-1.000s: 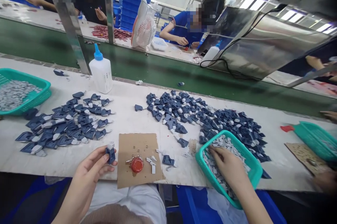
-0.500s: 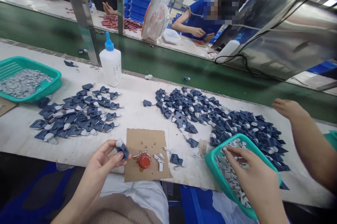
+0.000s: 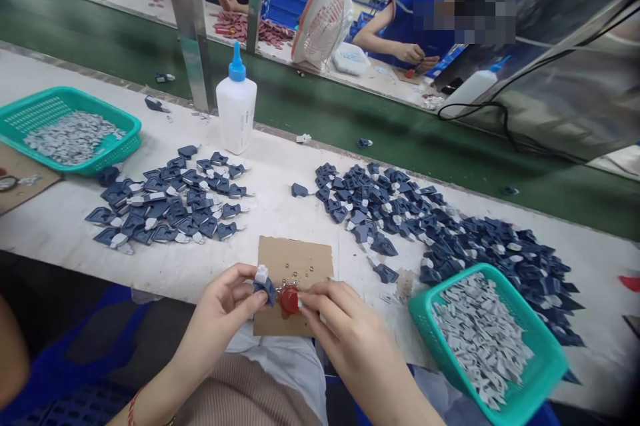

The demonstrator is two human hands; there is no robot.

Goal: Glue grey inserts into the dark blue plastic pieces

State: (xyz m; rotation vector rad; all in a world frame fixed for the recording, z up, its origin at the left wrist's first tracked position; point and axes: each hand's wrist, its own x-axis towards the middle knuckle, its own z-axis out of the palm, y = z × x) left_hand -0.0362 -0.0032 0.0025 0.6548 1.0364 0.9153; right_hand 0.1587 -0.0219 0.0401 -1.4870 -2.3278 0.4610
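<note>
My left hand (image 3: 227, 303) is closed on a dark blue plastic part (image 3: 267, 288) with a light grey piece at its top. Between the fingertips of my right hand (image 3: 350, 319) is a small whitish plastic piece (image 3: 300, 304), mostly covered by the fingers. That piece is beside a red round cap (image 3: 288, 299), and I cannot tell whether they touch. The cap sits on a cardboard sheet (image 3: 295, 250) with clear wet drops around it. A green basket (image 3: 434, 353) of small grey pieces (image 3: 483, 333) stands to the right of my right hand.
Dark blue parts lie in a left group (image 3: 165, 206) and a larger right heap (image 3: 400, 206). A white bottle with a blue nozzle (image 3: 237, 106) stands behind. Another green basket (image 3: 100, 163) is at far left. Across the green strip (image 3: 280, 106), co-workers sit; someone's arm (image 3: 11, 353) shows at left.
My right hand has left the green basket and come left to the red cap with a small piece. My left hand still holds the blue part. Another person's arm has gone from the right.
</note>
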